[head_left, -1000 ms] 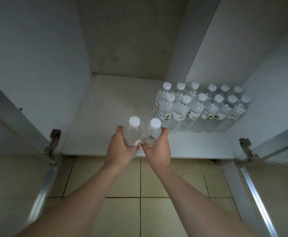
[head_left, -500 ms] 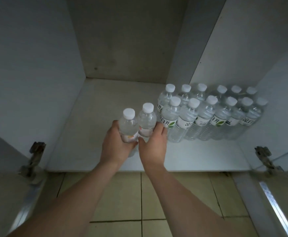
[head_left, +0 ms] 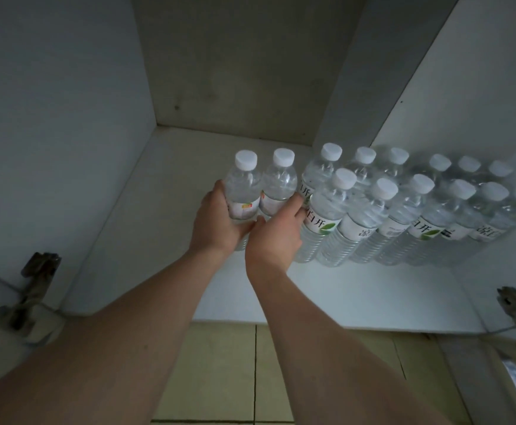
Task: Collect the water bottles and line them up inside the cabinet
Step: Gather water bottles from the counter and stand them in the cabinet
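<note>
Inside cabinet (head_left: pixel 91 210), on shelf at 12 o'clock: left hand (head_left: pixel 219 222) gripping left bottle (head_left: pixel 242 185), right hand (head_left: pixel 276 237) curled round right bottle (head_left: pixel 278 182), both upright, touching, just beside 2 stocked rows (head_left: pixel 404 207) at 2 o'clock.
</note>
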